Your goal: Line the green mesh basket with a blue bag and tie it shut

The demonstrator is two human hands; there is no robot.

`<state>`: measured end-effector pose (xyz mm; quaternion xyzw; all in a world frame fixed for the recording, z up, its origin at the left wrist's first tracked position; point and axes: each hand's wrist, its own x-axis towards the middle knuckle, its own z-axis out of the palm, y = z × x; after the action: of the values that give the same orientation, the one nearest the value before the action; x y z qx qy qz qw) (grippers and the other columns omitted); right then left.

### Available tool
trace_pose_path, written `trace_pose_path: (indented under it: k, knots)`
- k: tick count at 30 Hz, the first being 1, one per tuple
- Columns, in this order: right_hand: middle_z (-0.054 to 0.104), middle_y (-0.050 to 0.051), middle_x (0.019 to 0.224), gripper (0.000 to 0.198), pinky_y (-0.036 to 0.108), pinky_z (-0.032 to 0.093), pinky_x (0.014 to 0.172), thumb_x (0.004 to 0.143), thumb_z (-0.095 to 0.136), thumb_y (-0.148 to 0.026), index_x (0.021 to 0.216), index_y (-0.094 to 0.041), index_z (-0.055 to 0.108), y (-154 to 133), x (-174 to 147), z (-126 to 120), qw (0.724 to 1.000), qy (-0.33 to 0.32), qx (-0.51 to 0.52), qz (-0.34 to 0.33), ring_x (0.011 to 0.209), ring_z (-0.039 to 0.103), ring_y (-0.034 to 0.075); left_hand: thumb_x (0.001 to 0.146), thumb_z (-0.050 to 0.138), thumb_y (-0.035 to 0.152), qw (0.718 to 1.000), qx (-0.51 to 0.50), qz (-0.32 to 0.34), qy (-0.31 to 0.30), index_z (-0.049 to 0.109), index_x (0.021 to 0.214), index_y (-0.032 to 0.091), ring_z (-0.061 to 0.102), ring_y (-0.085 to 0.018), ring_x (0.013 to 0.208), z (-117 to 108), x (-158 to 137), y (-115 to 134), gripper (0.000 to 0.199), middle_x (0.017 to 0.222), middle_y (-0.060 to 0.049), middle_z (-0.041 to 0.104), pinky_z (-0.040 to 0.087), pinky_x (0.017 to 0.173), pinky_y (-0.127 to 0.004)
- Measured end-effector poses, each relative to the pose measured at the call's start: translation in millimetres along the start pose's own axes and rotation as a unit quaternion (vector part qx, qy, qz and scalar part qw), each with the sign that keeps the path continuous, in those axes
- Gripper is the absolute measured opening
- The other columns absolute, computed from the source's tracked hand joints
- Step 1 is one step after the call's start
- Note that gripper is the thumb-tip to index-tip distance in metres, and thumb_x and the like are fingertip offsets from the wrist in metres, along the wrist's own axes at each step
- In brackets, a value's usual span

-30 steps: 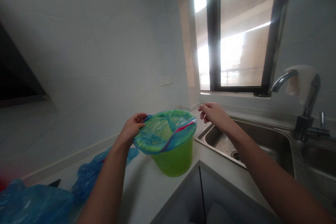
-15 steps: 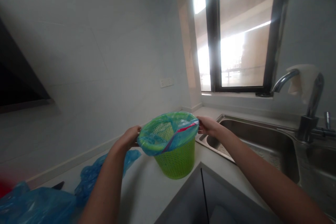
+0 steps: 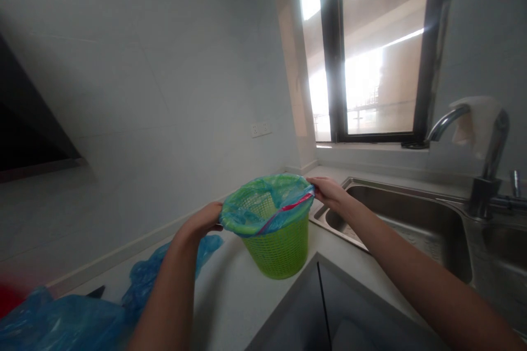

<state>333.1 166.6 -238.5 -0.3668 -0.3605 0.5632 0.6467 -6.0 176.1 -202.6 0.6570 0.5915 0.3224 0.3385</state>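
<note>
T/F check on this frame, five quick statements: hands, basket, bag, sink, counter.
1. Both hands, the left hand and the right hand, are at the rim of the green basket. True.
2. The basket stands inside the sink. False: it stands on the counter, left of the sink.
3. A blue bag lines the basket, folded over its rim. True.
4. The faucet is bare. False: a pale cloth hangs over it.
5. More blue plastic lies on the counter at left. True.
</note>
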Motion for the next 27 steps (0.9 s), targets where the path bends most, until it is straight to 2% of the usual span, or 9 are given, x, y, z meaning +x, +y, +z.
trace_pose_path:
  k: [2,6,9,11,13,15,22,24,27]
  knots:
    - [0.067,0.005,0.071,0.010,0.016,0.054,0.057,0.086,0.063,-0.008,0.077,-0.012,0.064,-1,-2,0,1.000,0.010,-0.009,-0.017,0.058,0.061,0.008,0.055,0.062,0.030,0.999,-0.035,-0.014,0.027,0.061,0.056,0.018,0.051,-0.017,0.054,2,5,0,0.012,0.058,-0.004,0.057,0.044,0.051,-0.028]
    - [0.063,0.001,0.065,0.012,0.019,0.053,0.058,0.079,0.067,-0.006,0.073,-0.014,0.061,-2,-3,2,0.997,0.039,-0.038,-0.046,0.056,0.059,0.009,0.066,0.055,0.034,0.991,-0.051,-0.021,0.125,0.048,0.049,0.021,0.044,-0.016,0.047,6,15,0,0.022,0.049,-0.003,0.045,0.036,0.046,-0.028]
    - [0.060,-0.002,0.061,0.010,0.020,0.047,0.055,0.077,0.069,-0.009,0.075,-0.015,0.061,-2,-3,1,0.992,0.064,-0.070,-0.078,0.054,0.055,0.009,0.069,0.051,0.036,0.987,-0.038,-0.010,0.157,0.046,0.049,0.022,0.042,-0.016,0.045,7,20,0,0.024,0.048,-0.002,0.044,0.034,0.044,-0.029]
    - [0.060,-0.003,0.061,0.008,0.021,0.043,0.054,0.076,0.068,-0.011,0.077,-0.015,0.061,-4,-3,0,0.977,0.073,-0.147,-0.137,0.054,0.053,0.010,0.069,0.050,0.036,0.986,-0.021,-0.005,0.168,0.046,0.050,0.023,0.041,-0.016,0.044,8,20,1,0.024,0.047,-0.002,0.044,0.033,0.045,-0.029]
    - [0.060,-0.002,0.063,0.006,0.023,0.041,0.057,0.075,0.066,-0.012,0.079,-0.016,0.062,-7,-5,-2,0.931,0.077,-0.279,-0.221,0.058,0.055,0.012,0.070,0.049,0.037,0.983,0.004,0.001,0.182,0.047,0.051,0.023,0.042,-0.017,0.044,8,20,2,0.024,0.047,-0.002,0.044,0.032,0.045,-0.030]
    - [0.062,-0.001,0.067,0.008,0.025,0.040,0.061,0.075,0.062,-0.013,0.082,-0.016,0.063,-13,-8,-4,0.865,0.076,-0.403,-0.290,0.064,0.057,0.014,0.071,0.049,0.037,0.979,0.033,0.010,0.199,0.049,0.052,0.022,0.043,-0.018,0.045,8,18,4,0.024,0.046,-0.002,0.045,0.030,0.047,-0.030]
    - [0.067,0.003,0.078,0.019,0.028,0.036,0.067,0.085,0.051,-0.012,0.094,-0.018,0.066,-32,-30,4,0.713,0.049,-0.593,-0.371,0.073,0.059,0.018,0.077,0.047,0.036,0.944,0.163,0.092,0.273,0.056,0.060,0.021,0.051,-0.021,0.059,6,7,17,0.024,0.057,-0.004,0.054,0.029,0.055,-0.030]
    - [0.070,0.005,0.086,0.020,0.028,0.035,0.069,0.088,0.049,-0.012,0.096,-0.018,0.066,-35,-34,7,0.688,0.042,-0.618,-0.378,0.076,0.061,0.019,0.080,0.045,0.035,0.937,0.176,0.100,0.284,0.055,0.061,0.021,0.052,-0.021,0.061,8,3,22,0.026,0.060,-0.004,0.056,0.030,0.057,-0.030]
    - [0.072,0.007,0.091,0.019,0.029,0.035,0.071,0.091,0.049,-0.013,0.096,-0.018,0.067,-38,-38,9,0.677,0.049,-0.634,-0.371,0.081,0.062,0.020,0.083,0.044,0.034,0.932,0.190,0.095,0.292,0.056,0.064,0.020,0.054,-0.022,0.064,13,-5,30,0.026,0.064,-0.005,0.059,0.031,0.059,-0.031]
